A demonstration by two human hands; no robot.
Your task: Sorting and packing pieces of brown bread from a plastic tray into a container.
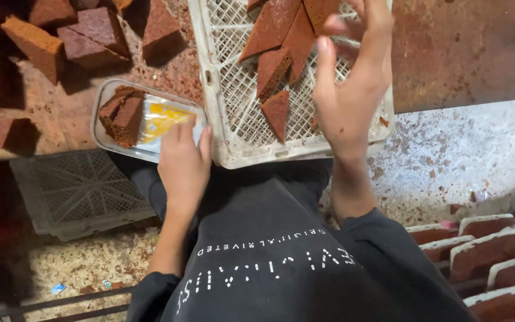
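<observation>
Left hand [184, 162] pressed on clear tray [104, 102] holding cake [122, 114] | right hand [353, 83] spread, empty, over crate [222, 89] wedges [276, 110] | packing step; pinching one wedge judged needed

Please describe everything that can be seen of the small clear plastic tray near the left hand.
The clear plastic tray is a shallow rectangle with rounded corners and looks thin and glossy. It lies flat on the crumb-covered brown surface, just left of the white lattice crate. Brown cake pieces fill its left part; a yellow and white card shows in the rest. The left hand rests on its near right corner.
</observation>
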